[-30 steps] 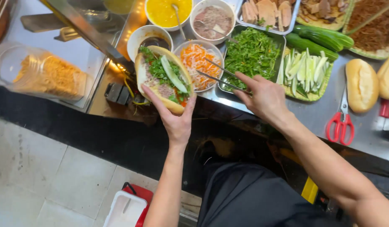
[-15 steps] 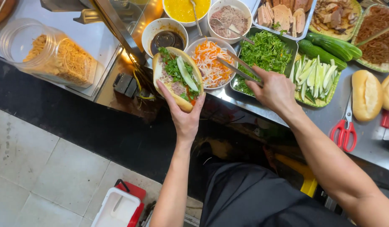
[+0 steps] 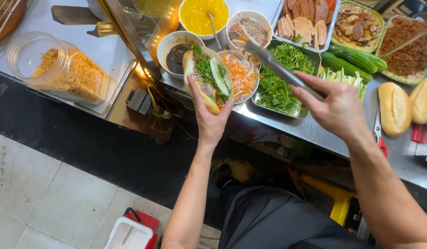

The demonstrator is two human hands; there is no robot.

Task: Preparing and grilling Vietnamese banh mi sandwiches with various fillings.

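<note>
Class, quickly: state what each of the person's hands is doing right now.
Left hand: closed around a filled sandwich, holding it up.
Right hand: closed on metal tongs, tips over the bowl of shredded carrot.

A clear round plastic jar (image 3: 61,69) of golden shreds lies on its side, far left on the counter.
</note>
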